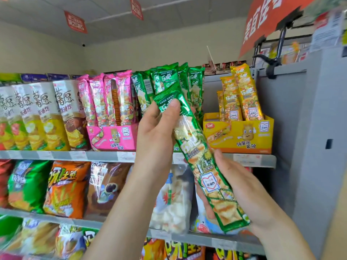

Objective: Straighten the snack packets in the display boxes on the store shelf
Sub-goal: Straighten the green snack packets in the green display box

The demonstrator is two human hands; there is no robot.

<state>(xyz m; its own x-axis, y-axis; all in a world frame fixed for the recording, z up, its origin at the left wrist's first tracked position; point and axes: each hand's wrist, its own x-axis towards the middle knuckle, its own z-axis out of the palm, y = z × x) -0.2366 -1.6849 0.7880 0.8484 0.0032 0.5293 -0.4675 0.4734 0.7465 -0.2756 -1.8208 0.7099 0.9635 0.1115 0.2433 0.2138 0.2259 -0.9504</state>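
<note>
At twelve o'clock green packets (169,79) crowd in; open gap at one o'clock, beside the yellow packets (242,94); grey panel (300,128) walls off three o'clock.

- The green packet (199,156) is glossy plastic film, metallic-looking at its edges, with bright glare streaks and fine crinkles at the sealed end.
- The pink packets (105,98) and yellow packets (242,94) have the same shiny, foil-like film.
- The pink display box (112,137) and yellow display box (240,136) look like printed cardboard, smooth with a slight sheen.
- The shelf edge (262,160) and grey side panel (315,128) look like painted metal, smooth and matt.
- The price labels (125,156) look like dull paper.
- The orange bag (65,188) is wrinkled glossy film.
</note>
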